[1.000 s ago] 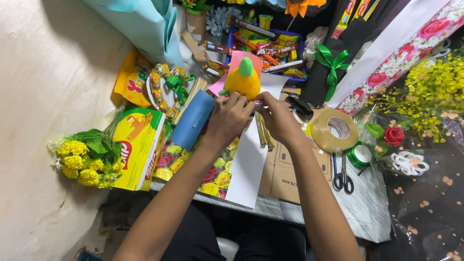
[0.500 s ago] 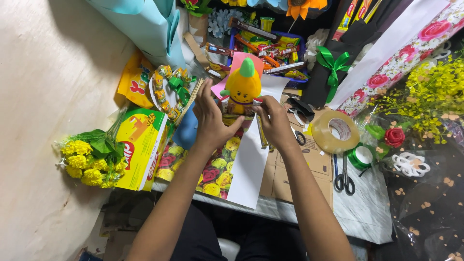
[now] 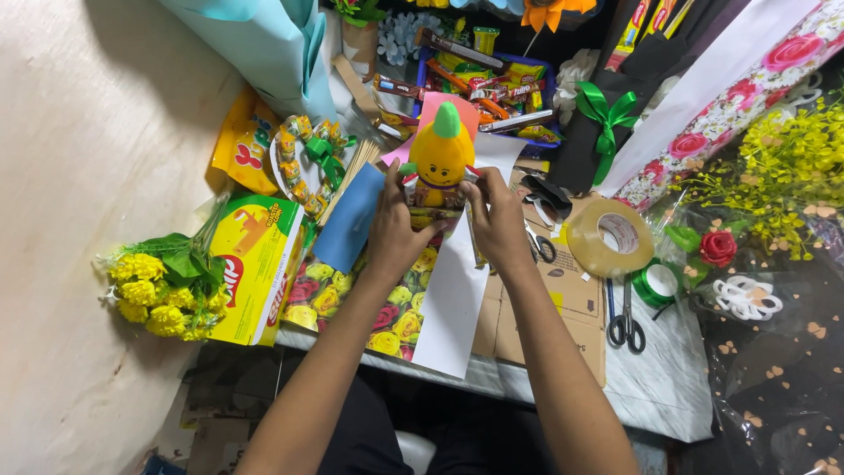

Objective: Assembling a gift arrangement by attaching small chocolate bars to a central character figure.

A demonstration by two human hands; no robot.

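A yellow plush toy (image 3: 440, 158) with a green tip and a face stands upright at the middle of the table. My left hand (image 3: 394, 230) grips its lower left side, and my right hand (image 3: 498, 220) grips its lower right side. Both hands press small wrapped packets against the toy's base. A blue sheet of paper (image 3: 350, 220) lies just left of my left hand. Under my wrists runs a long white paper strip (image 3: 453, 303) over a rose-printed sheet (image 3: 352, 303).
A yellow snack box (image 3: 255, 264) and yellow flowers (image 3: 154, 286) lie left. A tape roll (image 3: 609, 236), green ribbon spool (image 3: 655, 283) and scissors (image 3: 624, 321) sit right. A tray of candy bars (image 3: 492, 75) stands behind the toy. Cardboard (image 3: 549, 308) lies below my right forearm.
Both hands shifted up and apart around the toy's base. The toy now faces up with its face showing. The blue paper lies flatter beside my left hand.
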